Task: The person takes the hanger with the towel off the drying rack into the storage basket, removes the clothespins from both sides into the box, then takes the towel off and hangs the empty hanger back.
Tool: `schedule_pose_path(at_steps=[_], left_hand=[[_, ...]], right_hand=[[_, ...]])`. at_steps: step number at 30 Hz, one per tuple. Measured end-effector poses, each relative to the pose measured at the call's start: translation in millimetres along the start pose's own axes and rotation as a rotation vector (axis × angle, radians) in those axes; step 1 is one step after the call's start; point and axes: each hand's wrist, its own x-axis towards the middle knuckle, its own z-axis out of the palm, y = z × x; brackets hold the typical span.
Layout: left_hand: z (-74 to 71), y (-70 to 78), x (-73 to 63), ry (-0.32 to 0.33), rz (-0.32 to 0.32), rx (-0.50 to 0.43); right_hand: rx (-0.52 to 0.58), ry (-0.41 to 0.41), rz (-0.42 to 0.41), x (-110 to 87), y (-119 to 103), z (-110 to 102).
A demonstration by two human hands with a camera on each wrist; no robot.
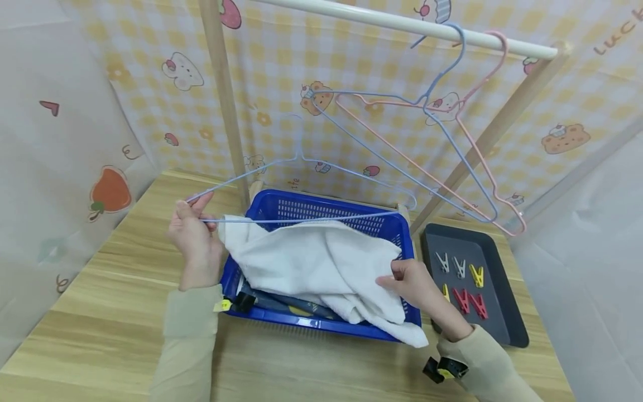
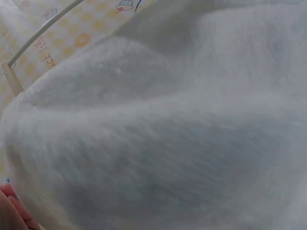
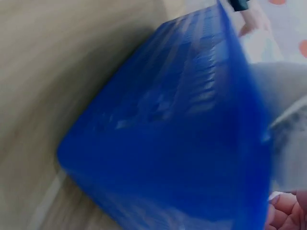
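Note:
My left hand grips the left end of a light blue wire clothes hanger, held over a blue plastic basket. A white towel lies along the hanger's bottom bar and drapes down over the basket, one corner hanging past its front rim. At the towel's right side, my right hand pinches its edge between thumb and fingers. In the left wrist view the towel fills most of the picture. The right wrist view shows the basket's side with my fingertips at the lower right.
Dark folded cloth lies in the basket under the towel. A white rail on wooden posts carries a blue hanger and a pink hanger. To the right, a dark grey tray holds several grey, yellow and red clips.

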Motion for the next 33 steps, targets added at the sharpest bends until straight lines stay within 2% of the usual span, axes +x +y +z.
schedule_pose_path(at_steps=[6,10,12,15,20,22,24,26,30,33], left_hand=[[-1.3,-1.5,-3.4,-0.038,0.027,0.04],[-1.9,-3.5,-4.9,-0.059,0.026,0.033],[-2.3,-4.4,-5.6,-0.073,0.036,0.054],[-3.8,-6.4,-6.8,-0.099,0.052,0.079],[-5.3,-6.7,-9.3,-0.137,0.046,0.076],[-5.4,-5.7,-11.0,-0.15,0.036,0.073],[-5.6,-5.4,-12.9,-0.163,0.035,0.088],[-6.2,-5.3,-14.9,-0.18,0.029,0.096],[-7.7,-5.8,-17.7,-0.212,0.029,0.101],[-7.8,-5.6,-20.4,-0.234,0.015,0.11]], right_hand=[[-0.001,-0.003,-0.076,5.4,3.1,3.3],[-0.005,-0.028,-0.082,5.8,2.4,3.4],[-0.039,0.009,-0.083,4.0,-2.0,-0.3],[-0.092,0.155,-0.16,-0.7,-11.8,-11.3],[-0.095,0.588,-0.482,-6.4,-28.9,-33.2],[-0.107,0.752,-0.556,-5.9,-33.1,-38.3],[-0.134,0.837,-0.533,-4.5,-34.4,-41.7],[-0.159,0.849,-0.477,-3.2,-33.5,-43.7],[-0.139,0.702,-0.316,-3.9,-29.3,-43.2],[-0.017,0.602,-0.219,-5.9,-28.0,-39.2]])
